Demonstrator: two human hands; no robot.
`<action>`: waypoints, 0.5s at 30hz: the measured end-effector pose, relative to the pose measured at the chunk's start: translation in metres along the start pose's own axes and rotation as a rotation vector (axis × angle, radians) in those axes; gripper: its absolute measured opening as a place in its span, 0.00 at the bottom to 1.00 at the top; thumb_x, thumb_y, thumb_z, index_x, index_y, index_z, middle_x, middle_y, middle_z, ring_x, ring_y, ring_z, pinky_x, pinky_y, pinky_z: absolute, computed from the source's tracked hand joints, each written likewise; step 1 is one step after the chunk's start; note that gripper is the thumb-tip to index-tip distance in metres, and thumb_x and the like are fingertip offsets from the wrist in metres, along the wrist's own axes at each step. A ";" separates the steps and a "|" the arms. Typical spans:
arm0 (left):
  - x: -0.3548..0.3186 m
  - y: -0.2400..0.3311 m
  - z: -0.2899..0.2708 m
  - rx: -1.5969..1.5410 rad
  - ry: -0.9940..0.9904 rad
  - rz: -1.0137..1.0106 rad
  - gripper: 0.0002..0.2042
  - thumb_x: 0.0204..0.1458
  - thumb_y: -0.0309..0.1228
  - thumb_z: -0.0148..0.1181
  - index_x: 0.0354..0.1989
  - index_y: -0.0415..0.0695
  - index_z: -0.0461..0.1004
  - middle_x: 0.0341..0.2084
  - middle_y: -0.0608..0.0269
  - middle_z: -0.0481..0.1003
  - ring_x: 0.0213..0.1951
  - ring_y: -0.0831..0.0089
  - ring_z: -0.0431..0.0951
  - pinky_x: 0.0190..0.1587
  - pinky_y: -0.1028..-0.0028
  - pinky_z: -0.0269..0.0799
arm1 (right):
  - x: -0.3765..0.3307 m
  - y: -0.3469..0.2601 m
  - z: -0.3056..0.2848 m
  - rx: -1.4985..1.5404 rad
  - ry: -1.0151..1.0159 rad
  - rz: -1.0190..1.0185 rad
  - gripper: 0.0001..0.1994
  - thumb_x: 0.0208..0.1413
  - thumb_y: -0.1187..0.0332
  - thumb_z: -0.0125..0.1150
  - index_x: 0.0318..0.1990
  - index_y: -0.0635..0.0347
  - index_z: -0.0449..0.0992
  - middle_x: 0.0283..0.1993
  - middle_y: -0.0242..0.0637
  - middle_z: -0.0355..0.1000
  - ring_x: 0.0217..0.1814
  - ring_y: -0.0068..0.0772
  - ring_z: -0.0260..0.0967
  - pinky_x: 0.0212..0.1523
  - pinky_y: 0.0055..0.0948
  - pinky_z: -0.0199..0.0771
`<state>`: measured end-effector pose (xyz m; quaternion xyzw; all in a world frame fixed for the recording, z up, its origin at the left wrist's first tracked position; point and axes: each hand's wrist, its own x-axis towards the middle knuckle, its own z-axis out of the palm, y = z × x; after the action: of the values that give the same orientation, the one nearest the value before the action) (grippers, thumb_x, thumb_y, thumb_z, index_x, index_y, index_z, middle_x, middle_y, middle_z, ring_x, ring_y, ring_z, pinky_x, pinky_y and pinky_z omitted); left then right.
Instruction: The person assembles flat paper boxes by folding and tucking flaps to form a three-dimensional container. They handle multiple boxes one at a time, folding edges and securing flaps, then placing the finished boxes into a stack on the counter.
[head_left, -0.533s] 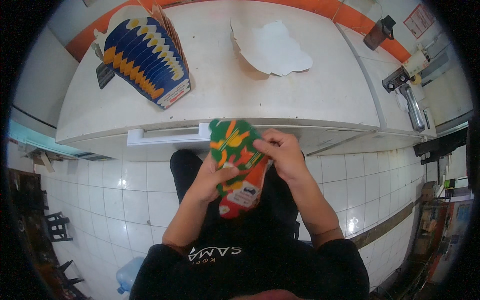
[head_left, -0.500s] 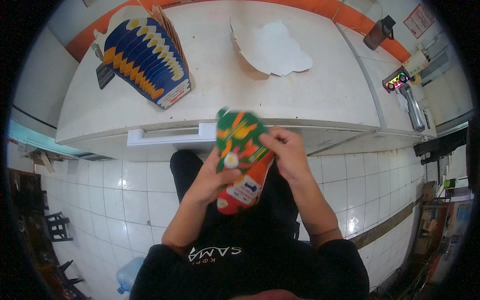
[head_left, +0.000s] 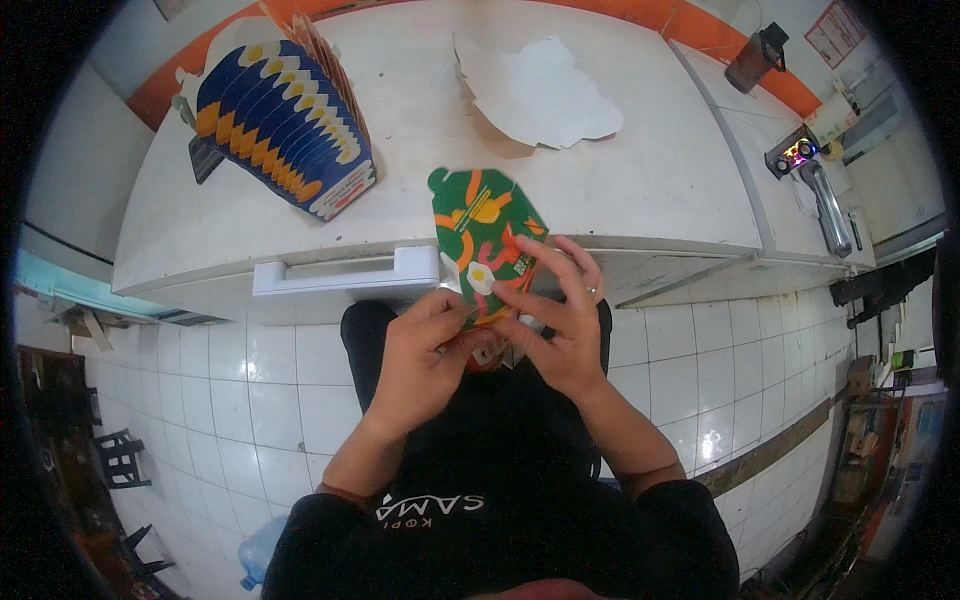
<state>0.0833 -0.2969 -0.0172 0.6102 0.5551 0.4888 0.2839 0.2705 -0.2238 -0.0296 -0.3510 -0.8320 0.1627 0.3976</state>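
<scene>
A paper food carton (head_left: 480,225), green with orange, yellow and egg prints, stands before my body at the table's front edge. Its green panel tilts up over the edge, and the red lower part is mostly behind my fingers. My left hand (head_left: 422,345) is closed, pinching the carton's lower left side. On the other side my right hand (head_left: 560,325) grips it, thumb low and the longer fingers laid along the green panel's right edge. My fingertips hide the fold between them.
Nested blue cartons (head_left: 285,120) with orange and egg prints lean in a stack on the white table (head_left: 400,150) at the far left. Curled white cardboard pieces (head_left: 545,95) lie at the back. A white handle-shaped piece (head_left: 345,272) juts from the front edge. Right stands a lit speaker (head_left: 795,152).
The carton has tipped so its green panel reaches farther over the table. My right hand has slid down its side with fingers spread more; my left hand has shifted to the lower fold.
</scene>
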 end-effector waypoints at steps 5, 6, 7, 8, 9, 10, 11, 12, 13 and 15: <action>0.002 0.012 0.002 0.145 0.116 0.083 0.08 0.45 0.22 0.73 0.34 0.38 0.80 0.30 0.56 0.78 0.32 0.61 0.80 0.34 0.68 0.74 | 0.002 0.011 0.002 0.150 0.000 0.013 0.13 0.50 0.60 0.75 0.43 0.48 0.89 0.67 0.39 0.70 0.72 0.45 0.56 0.71 0.44 0.51; 0.002 0.012 0.003 0.192 0.143 0.116 0.08 0.44 0.22 0.73 0.33 0.38 0.80 0.29 0.56 0.78 0.32 0.59 0.80 0.34 0.68 0.74 | 0.003 0.013 0.004 0.189 -0.002 0.006 0.12 0.50 0.61 0.75 0.43 0.48 0.89 0.66 0.40 0.70 0.71 0.44 0.57 0.71 0.43 0.52; 0.003 0.012 0.004 0.239 0.171 0.149 0.09 0.43 0.22 0.74 0.32 0.39 0.79 0.29 0.56 0.78 0.31 0.58 0.79 0.34 0.67 0.74 | 0.004 0.014 0.005 0.228 -0.003 -0.002 0.11 0.51 0.62 0.75 0.42 0.48 0.89 0.66 0.40 0.70 0.70 0.43 0.58 0.71 0.43 0.53; 0.003 0.013 0.004 0.258 0.173 0.180 0.09 0.43 0.22 0.74 0.31 0.39 0.79 0.29 0.56 0.78 0.31 0.58 0.79 0.35 0.67 0.74 | 0.007 0.012 0.006 0.262 0.007 0.004 0.10 0.51 0.62 0.75 0.41 0.49 0.88 0.66 0.40 0.69 0.70 0.43 0.59 0.70 0.42 0.54; 0.004 0.014 0.003 0.277 0.175 0.212 0.09 0.42 0.22 0.74 0.30 0.39 0.79 0.29 0.55 0.78 0.31 0.57 0.79 0.35 0.67 0.74 | 0.011 0.008 0.008 0.295 0.018 0.010 0.09 0.51 0.63 0.75 0.40 0.49 0.88 0.66 0.40 0.69 0.69 0.42 0.59 0.70 0.42 0.54; 0.005 0.015 0.002 0.297 0.177 0.243 0.09 0.41 0.22 0.74 0.30 0.40 0.79 0.29 0.55 0.78 0.31 0.56 0.79 0.35 0.66 0.74 | 0.012 0.006 0.009 0.328 0.028 0.016 0.08 0.51 0.64 0.75 0.40 0.50 0.88 0.66 0.40 0.69 0.68 0.42 0.60 0.70 0.42 0.54; 0.006 0.014 0.001 0.312 0.175 0.289 0.11 0.42 0.22 0.75 0.32 0.39 0.78 0.30 0.55 0.78 0.32 0.58 0.80 0.35 0.67 0.75 | 0.012 0.006 0.009 0.348 0.030 0.029 0.09 0.51 0.64 0.75 0.40 0.51 0.88 0.66 0.40 0.68 0.68 0.41 0.60 0.70 0.42 0.55; 0.007 0.012 -0.002 0.328 0.173 0.334 0.13 0.43 0.23 0.75 0.35 0.39 0.78 0.32 0.55 0.79 0.33 0.59 0.80 0.35 0.67 0.75 | 0.011 0.008 0.011 0.366 0.032 0.043 0.09 0.51 0.64 0.76 0.39 0.52 0.88 0.65 0.40 0.68 0.67 0.40 0.60 0.70 0.41 0.55; 0.007 0.009 -0.003 0.343 0.170 0.380 0.14 0.43 0.24 0.76 0.38 0.39 0.78 0.33 0.55 0.79 0.34 0.60 0.81 0.36 0.67 0.75 | 0.009 0.009 0.012 0.385 0.035 0.057 0.09 0.51 0.64 0.76 0.39 0.52 0.87 0.65 0.40 0.68 0.67 0.39 0.60 0.70 0.41 0.55; 0.004 -0.004 0.006 0.293 0.347 0.422 0.18 0.42 0.25 0.79 0.40 0.40 0.76 0.34 0.55 0.78 0.36 0.60 0.80 0.36 0.68 0.75 | 0.004 0.014 0.020 0.466 0.073 0.124 0.09 0.53 0.64 0.74 0.40 0.56 0.87 0.63 0.39 0.67 0.66 0.36 0.59 0.70 0.40 0.55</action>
<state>0.0871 -0.2908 -0.0219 0.6540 0.5208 0.5484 -0.0140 0.2595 -0.2113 -0.0478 -0.3059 -0.7339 0.3614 0.4870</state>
